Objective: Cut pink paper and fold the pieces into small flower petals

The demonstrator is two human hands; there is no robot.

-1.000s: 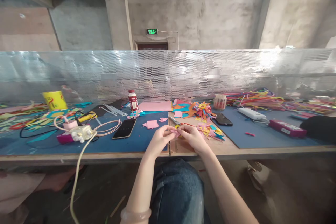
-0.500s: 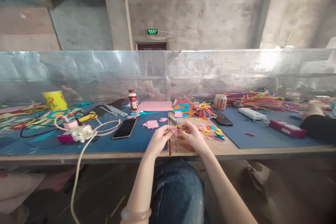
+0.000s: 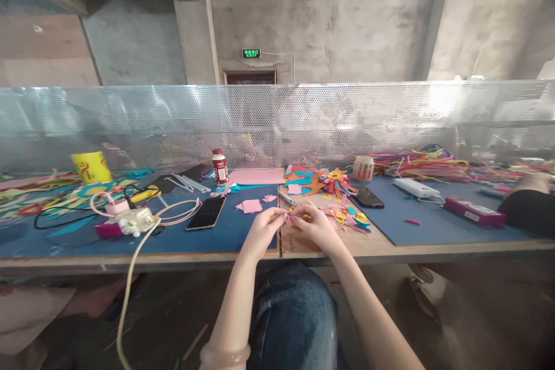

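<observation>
My left hand (image 3: 263, 230) and my right hand (image 3: 313, 224) meet above the near table edge, both pinching one small folded piece of pink paper (image 3: 288, 218). Most of that paper is hidden by my fingers. Just beyond my hands lie pink paper squares (image 3: 248, 206) on the blue mat (image 3: 217, 231). A heap of coloured paper scraps (image 3: 347, 216) lies right of my right hand, and a folded paper flower (image 3: 335, 180) sits farther back.
A black phone (image 3: 207, 213) and a charger with looped cables (image 3: 134, 219) lie to the left; a red-capped bottle (image 3: 219, 165), yellow tape roll (image 3: 91, 166), another phone (image 3: 367, 196) and coloured strips (image 3: 416, 163) sit along the perforated metal screen (image 3: 277, 121). Another person's arm (image 3: 526, 208) rests at far right.
My hands have stayed at the same spot, fingers shifting slightly on the pink paper. The other person's arm at the far right has moved a little.
</observation>
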